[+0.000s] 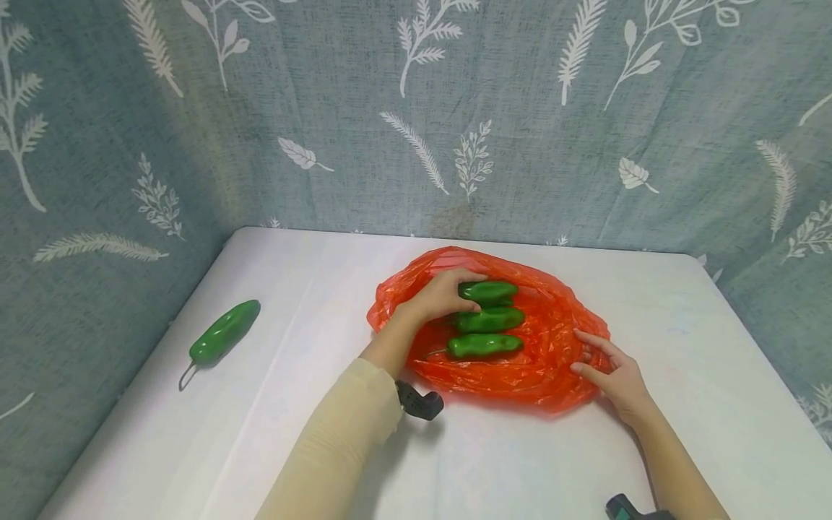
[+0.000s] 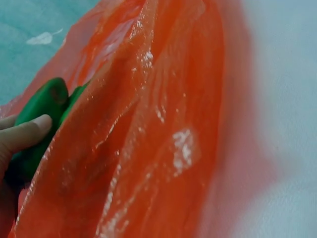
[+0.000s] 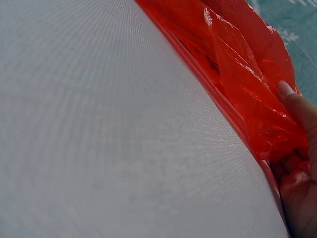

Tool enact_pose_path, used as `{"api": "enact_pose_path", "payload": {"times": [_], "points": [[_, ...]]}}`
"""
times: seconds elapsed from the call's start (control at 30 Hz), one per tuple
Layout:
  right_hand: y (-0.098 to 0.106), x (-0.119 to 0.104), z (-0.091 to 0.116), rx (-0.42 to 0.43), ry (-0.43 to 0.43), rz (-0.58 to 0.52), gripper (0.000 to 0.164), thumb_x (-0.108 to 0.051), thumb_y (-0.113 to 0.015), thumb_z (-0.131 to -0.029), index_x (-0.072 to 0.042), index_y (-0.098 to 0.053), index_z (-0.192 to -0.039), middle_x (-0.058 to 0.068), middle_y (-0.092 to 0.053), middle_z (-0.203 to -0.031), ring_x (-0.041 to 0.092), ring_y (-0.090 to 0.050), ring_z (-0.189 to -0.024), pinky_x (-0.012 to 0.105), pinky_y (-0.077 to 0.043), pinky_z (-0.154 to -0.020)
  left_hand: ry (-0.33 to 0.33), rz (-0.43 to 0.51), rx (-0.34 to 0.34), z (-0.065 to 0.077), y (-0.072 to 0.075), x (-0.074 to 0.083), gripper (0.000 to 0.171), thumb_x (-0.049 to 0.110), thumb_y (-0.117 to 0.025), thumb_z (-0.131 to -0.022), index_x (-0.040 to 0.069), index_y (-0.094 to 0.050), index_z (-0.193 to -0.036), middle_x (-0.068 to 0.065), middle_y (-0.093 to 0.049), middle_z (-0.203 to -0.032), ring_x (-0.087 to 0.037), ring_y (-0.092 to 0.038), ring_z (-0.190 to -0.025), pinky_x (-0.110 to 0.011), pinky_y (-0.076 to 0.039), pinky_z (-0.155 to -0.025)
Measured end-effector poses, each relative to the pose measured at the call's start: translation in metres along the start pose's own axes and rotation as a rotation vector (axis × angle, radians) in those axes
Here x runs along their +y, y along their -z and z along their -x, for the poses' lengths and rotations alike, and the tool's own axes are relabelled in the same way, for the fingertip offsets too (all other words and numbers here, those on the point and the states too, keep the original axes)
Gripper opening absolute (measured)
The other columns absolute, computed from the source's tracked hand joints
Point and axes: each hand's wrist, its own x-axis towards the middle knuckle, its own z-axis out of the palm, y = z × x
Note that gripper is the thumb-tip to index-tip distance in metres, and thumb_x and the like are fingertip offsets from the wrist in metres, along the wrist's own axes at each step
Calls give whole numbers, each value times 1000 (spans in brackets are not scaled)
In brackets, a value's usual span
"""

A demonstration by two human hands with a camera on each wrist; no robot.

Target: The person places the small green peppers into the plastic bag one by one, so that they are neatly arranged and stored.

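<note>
An orange-red plastic bag (image 1: 552, 361) lies spread wide on the table with several green peppers inside. My left hand (image 1: 445, 295) reaches in over the bag's left side and grips the farthest green pepper (image 1: 490, 292), thumb on its near side. In the left wrist view the thumb presses that pepper (image 2: 42, 101), partly behind the bag's wall. Nearer lie a second pepper (image 1: 494, 319) and a third pepper (image 1: 487, 345) with its thin stem to the left. My right hand (image 1: 620, 379) holds the bag's right edge, thumb on the plastic (image 3: 267, 109) and fingers curled under it.
Another green pepper (image 1: 226, 332) lies on the left part of the white table (image 1: 273, 419), stem toward me. A leaf-patterned grey-green cloth (image 1: 364, 144) hangs along the far side and both sides. Dark wrist devices (image 1: 421, 401) sit on both arms.
</note>
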Motion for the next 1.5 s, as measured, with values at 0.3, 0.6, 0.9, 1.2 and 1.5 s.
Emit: {"api": "enact_pose_path", "payload": {"times": [0.3, 0.6, 0.9, 1.2, 1.5], "points": [[-2, 3, -1, -4, 10, 14, 56, -26, -65, -90, -13, -45, -140, -15, -46, -123, -5, -48, -104, 13, -49, -79, -11, 14, 19, 6, 4, -3, 58, 14, -77, -78, 7, -56, -131, -5, -58, -131, -17, -55, -113, -29, -44, -99], [0, 2, -1, -6, 8, 6, 56, -26, -64, -90, -15, -44, -141, -17, -48, -118, -4, -50, -101, 14, -50, -78, -20, 48, -20, 11, 18, 2, 60, 15, -79, -77, 9, -56, -132, -2, -58, -132, -14, -52, -118, -26, -41, -101], [-1, 2, -1, -11, 13, -8, 56, -25, -64, -91, -15, -43, -142, -17, -45, -121, -5, -49, -103, 13, -50, -79, -29, 168, -64, 27, 37, 7, 65, 14, -78, -77, 13, -52, -136, 1, -56, -134, -11, -50, -124, -34, -39, -105], [-2, 1, -1, -9, -7, 6, 57, -27, -64, -90, -16, -43, -143, -12, -43, -127, -5, -47, -105, 13, -49, -79, -13, 283, -105, 43, 56, -3, 68, 9, -76, -78, 11, -47, -140, -6, -52, -139, -18, -48, -128, -39, -36, -108], [-1, 1, -1, -8, -21, 25, 58, -29, -64, -90, -17, -42, -143, 4, -39, -138, -5, -45, -107, 12, -49, -79, 45, 285, -92, 65, 72, -16, 66, 9, -75, -79, 6, -47, -139, -10, -51, -140, -21, -47, -129, -42, -35, -108]]}}
